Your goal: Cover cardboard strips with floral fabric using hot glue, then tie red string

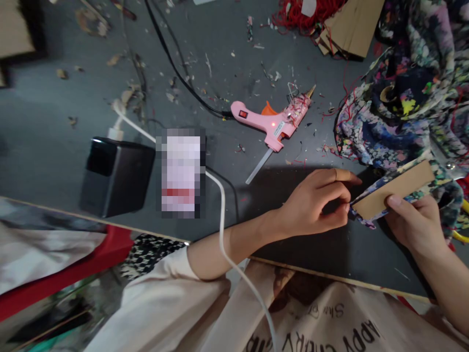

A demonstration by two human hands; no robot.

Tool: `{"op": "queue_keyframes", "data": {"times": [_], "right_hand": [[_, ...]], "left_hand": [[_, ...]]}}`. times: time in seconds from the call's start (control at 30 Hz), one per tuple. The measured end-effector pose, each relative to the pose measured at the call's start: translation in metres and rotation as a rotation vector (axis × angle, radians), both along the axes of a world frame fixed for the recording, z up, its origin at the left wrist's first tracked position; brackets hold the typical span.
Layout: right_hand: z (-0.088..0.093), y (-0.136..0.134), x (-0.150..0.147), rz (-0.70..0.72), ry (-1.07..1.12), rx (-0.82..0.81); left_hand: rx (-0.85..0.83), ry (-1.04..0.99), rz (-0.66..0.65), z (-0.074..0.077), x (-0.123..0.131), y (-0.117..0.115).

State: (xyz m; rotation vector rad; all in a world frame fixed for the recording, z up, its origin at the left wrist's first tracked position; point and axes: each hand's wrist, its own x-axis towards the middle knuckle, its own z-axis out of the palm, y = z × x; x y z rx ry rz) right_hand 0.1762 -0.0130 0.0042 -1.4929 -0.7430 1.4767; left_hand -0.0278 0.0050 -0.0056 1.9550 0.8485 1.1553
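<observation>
A small rectangle of brown cardboard (397, 188) lies against floral fabric at the right of the table. My right hand (415, 220) grips it, thumb on its face and fingers hidden underneath. My left hand (322, 198) is at the card's left end, thumb and index finger pinching the edge of the floral cloth there. Beyond the hands, a large crumpled heap of dark floral fabric (399, 107) spreads over the table. A pink glue gun (273, 122) rests behind my left hand, its red light lit and a clear glue stick (259, 166) poking out.
A dark power bank (117, 176) with a white cable (222, 210) stands at left beside a blurred-out phone-like object (181, 171). A black cord (179, 73) runs to the glue gun. Cardboard pieces (353, 29) and red yarn (304, 14) lie at the back; scraps litter the table.
</observation>
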Motion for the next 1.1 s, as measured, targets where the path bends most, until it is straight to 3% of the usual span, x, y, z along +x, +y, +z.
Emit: {"op": "queue_keyframes", "data": {"times": [0.33, 1.1], "right_hand": [[0.0004, 0.0013, 0.0009, -0.063, 0.021, -0.042], [0.0010, 0.0031, -0.0011, -0.043, 0.046, -0.093]], "left_hand": [[0.036, 0.020, 0.008, -0.0031, 0.0009, 0.0011], [-0.003, -0.020, -0.011, -0.0050, 0.0008, 0.0003]]}}
